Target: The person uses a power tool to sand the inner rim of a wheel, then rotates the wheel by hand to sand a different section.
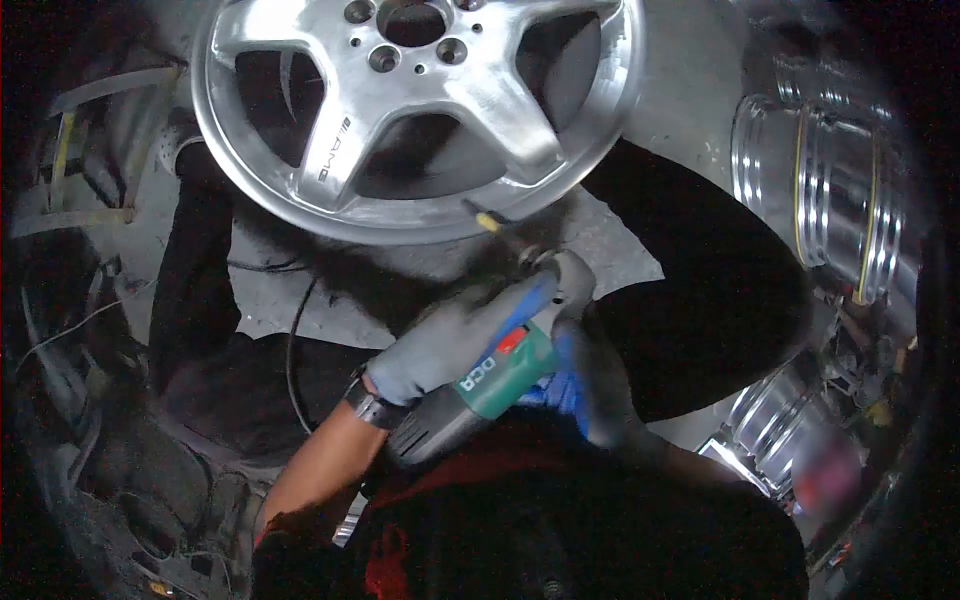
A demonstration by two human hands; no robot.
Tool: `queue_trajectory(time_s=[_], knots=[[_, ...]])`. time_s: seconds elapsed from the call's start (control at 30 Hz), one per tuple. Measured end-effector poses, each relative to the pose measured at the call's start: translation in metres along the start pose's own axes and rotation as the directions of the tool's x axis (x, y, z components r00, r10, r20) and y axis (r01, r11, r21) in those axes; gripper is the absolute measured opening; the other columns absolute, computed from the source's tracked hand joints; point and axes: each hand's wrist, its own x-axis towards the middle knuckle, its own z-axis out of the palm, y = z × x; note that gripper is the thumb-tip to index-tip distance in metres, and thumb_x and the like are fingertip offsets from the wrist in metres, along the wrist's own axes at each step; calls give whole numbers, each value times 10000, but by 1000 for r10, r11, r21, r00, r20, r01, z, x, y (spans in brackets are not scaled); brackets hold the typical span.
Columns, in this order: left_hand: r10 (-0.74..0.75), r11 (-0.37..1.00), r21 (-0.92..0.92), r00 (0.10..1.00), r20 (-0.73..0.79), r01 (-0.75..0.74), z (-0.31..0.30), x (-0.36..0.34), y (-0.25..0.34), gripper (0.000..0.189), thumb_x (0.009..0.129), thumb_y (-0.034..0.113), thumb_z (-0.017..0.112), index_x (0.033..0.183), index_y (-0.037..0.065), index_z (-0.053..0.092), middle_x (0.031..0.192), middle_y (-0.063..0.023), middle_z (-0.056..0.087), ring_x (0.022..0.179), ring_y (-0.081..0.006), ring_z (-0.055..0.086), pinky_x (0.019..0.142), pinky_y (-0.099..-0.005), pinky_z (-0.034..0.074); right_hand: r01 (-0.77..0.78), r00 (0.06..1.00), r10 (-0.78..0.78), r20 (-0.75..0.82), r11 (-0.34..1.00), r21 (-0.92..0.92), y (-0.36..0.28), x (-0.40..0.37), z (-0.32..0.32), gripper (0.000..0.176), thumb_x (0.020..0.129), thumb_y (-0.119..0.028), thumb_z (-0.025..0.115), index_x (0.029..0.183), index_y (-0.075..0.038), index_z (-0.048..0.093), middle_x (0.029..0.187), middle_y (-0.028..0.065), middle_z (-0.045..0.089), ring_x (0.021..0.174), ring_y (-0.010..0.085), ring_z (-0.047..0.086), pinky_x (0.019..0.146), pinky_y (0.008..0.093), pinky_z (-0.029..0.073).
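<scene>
A green and grey power tool point(505, 375) marked DCA lies across my lap, its thin yellow-banded tip point(487, 221) pointing up at the lower rim of a silver wheel point(400, 215). My left hand point(445, 340), in a grey and blue glove, is closed over the tool's upper side near the red switch. Around the tool's front right side is my right hand point(590, 375), gloved too and blurred; its fingers are partly hidden, wrapped against the body. The tip looks close to the rim, but I cannot tell if they touch.
Shiny wheel barrels point(830, 190) stand at the right, with another point(775, 430) lower down. A metal frame point(125, 215) is at the upper left. A black cable point(292, 350) runs over my bent leg. Dark clutter lies at lower left.
</scene>
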Motion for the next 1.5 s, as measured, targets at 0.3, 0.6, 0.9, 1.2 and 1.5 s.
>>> queue_trajectory(time_s=[0.3,0.6,0.9,1.2,1.5], knots=[[-94,995,-24,994,56,96,1,6,-1,510,1022,162,467,1520,86,393,1483,-190,494,1352,-321,504,1139,-367,395,49,999,-49,16,999,-24,26,7,-28,557,1018,-229,592,1495,-89,342,1290,83,536,1238,203,543,1020,418,487],[-85,996,12,989,118,84,3,18,-1,488,1055,195,433,1529,84,399,1527,-159,468,1399,-281,464,1172,-355,342,56,998,-56,-13,997,49,3,2,-15,547,1012,-281,590,1478,-122,352,1291,87,528,1161,212,579,957,425,551],[-53,998,47,998,18,52,2,4,-2,502,1032,136,453,1529,108,393,1523,-163,471,1403,-304,459,1174,-375,351,-67,997,64,46,994,83,4,5,-9,499,1006,-280,606,1440,-136,403,1277,90,529,1154,226,588,898,478,588],[-31,994,111,993,116,18,5,26,-4,545,1005,134,478,1541,127,377,1471,-185,511,1359,-323,501,1131,-383,403,18,996,-12,-89,998,65,10,4,-24,570,1006,-293,617,1481,-129,349,1325,101,511,1174,231,585,940,456,567],[-98,995,5,994,40,98,2,10,-2,536,1010,144,462,1538,120,374,1427,-217,539,1335,-338,520,1125,-400,406,-40,993,26,115,993,114,23,10,-29,632,995,-297,636,1497,-115,300,1320,122,510,1223,258,574,948,530,567]])
